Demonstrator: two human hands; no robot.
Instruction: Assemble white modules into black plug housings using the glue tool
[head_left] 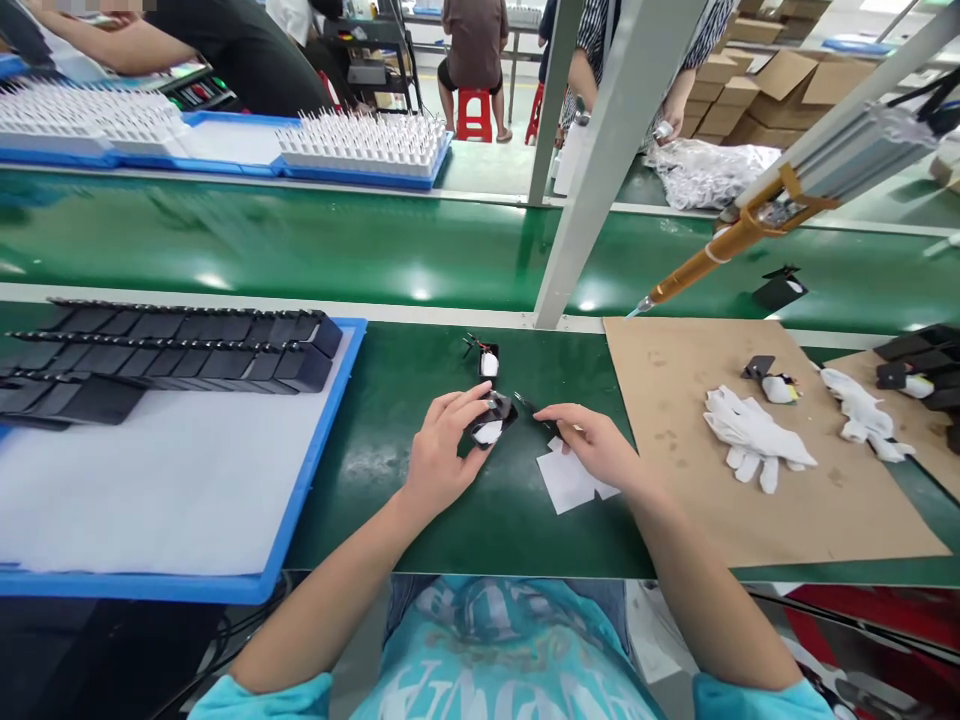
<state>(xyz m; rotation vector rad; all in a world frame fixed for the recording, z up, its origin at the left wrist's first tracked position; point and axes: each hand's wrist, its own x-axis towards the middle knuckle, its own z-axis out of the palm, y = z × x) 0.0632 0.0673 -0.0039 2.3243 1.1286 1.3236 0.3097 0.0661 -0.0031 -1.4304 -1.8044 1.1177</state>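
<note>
Near the middle of the green bench, my left hand (441, 452) is closed around a small black casing (504, 412) with a white part inside. My right hand (596, 442) pinches slim black tweezers (541, 416), their tips pointing left, just short of the casing. Under the right hand lies a white paper sheet (564, 484), partly covered by the fingers. Just beyond the left fingertips stands a second black casing (489, 362) with a white part and thin wires.
At left, a blue-rimmed tray (300, 500) carries rows of black casings (225, 350). Brown cardboard (675, 500) at right bears white gloves (754, 435) and another casing. An orange-brown dispenser (697, 262) hangs above it. A metal post (592, 180) rises behind the bench; co-workers are beyond.
</note>
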